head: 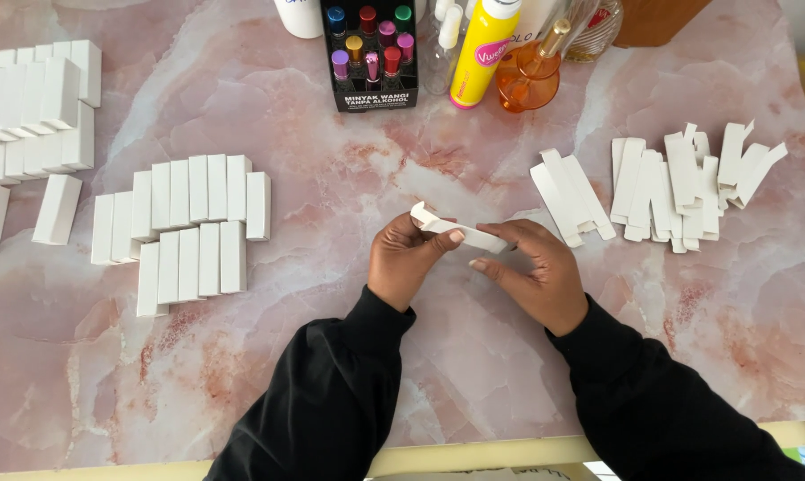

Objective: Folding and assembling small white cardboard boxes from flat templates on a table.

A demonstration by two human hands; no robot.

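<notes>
A small white cardboard box blank (460, 233) is held flat between both hands above the pink marble tabletop (331, 374). My left hand (405, 260) pinches its left end, where a flap sticks up. My right hand (536, 272) grips its right end with thumb and fingers. Both arms wear black sleeves. To the right lie several flat unfolded box blanks (678, 187), with a few more (570, 196) closer to my right hand. On the left stand rows of folded white boxes (188, 227).
More folded white boxes (32, 116) are stacked at the far left. At the back stand a black display rack of small coloured-cap bottles (371, 58), a yellow spray can (481, 49), an orange glass bottle (531, 76) and clear bottles. The table's front edge runs along the bottom.
</notes>
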